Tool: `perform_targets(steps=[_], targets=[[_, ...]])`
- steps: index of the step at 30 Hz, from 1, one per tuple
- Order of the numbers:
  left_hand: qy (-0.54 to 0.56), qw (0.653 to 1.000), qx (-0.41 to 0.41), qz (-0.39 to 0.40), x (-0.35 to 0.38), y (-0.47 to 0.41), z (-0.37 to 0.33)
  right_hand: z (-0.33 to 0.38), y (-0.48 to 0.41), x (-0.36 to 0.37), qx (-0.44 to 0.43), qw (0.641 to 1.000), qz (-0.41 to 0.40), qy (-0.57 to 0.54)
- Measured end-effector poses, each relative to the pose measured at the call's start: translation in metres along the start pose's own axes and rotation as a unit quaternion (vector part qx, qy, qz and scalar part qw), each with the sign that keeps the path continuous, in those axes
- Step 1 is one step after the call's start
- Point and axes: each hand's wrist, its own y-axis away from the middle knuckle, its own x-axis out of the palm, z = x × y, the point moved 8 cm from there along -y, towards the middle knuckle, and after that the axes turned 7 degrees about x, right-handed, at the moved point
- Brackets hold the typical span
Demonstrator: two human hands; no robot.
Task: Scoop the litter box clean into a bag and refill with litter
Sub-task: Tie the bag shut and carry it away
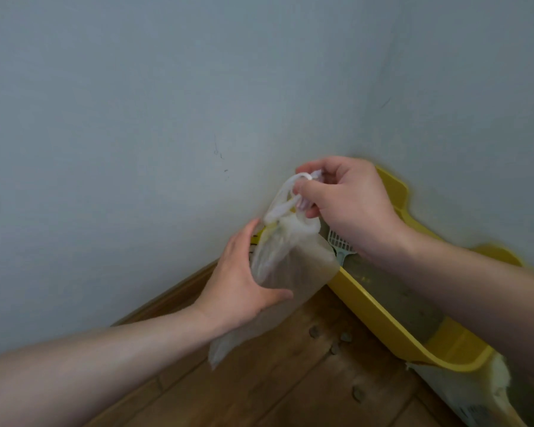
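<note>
One bag [293, 272], thin and translucent, is held in mid-air at the centre of the frame, just left of the box's near corner. Its twisted white handles are pinched at the top between thumb and curled fingers of the right hand [346, 198]. Its side is gripped by the left hand [244, 282], thumb in front and fingers behind, in a fairly wide clasp. One yellow box [379, 318] is seen at the right, set into the corner where two pale walls [136, 118] meet, its far rim against the right wall. One pale scoop [339, 245] is partly hidden behind the right wrist, inside the box. A few pellets [315, 331] lie scattered on the wooden floor [275, 380], where open room is left at lower centre. One torn sack [463, 392] is seen at the lower right, touching the box's near end.
</note>
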Motion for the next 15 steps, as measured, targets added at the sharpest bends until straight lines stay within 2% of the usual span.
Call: perform_targets(steps=[4,10,15], targets=[[0.099,0.995,-0.01,0.001,-0.008,-0.002,0.007,0.021,-0.002,0.002,0.0,1.0,0.022,-0.021],[0.154,0.988,-0.028,-0.001,-0.041,-0.012,-0.02,0.07,-0.002,-0.009,0.026,0.999,0.023,-0.026],[0.233,0.967,-0.096,0.023,-0.082,0.004,-0.069,0.148,0.012,-0.025,0.052,0.997,0.028,-0.04]])
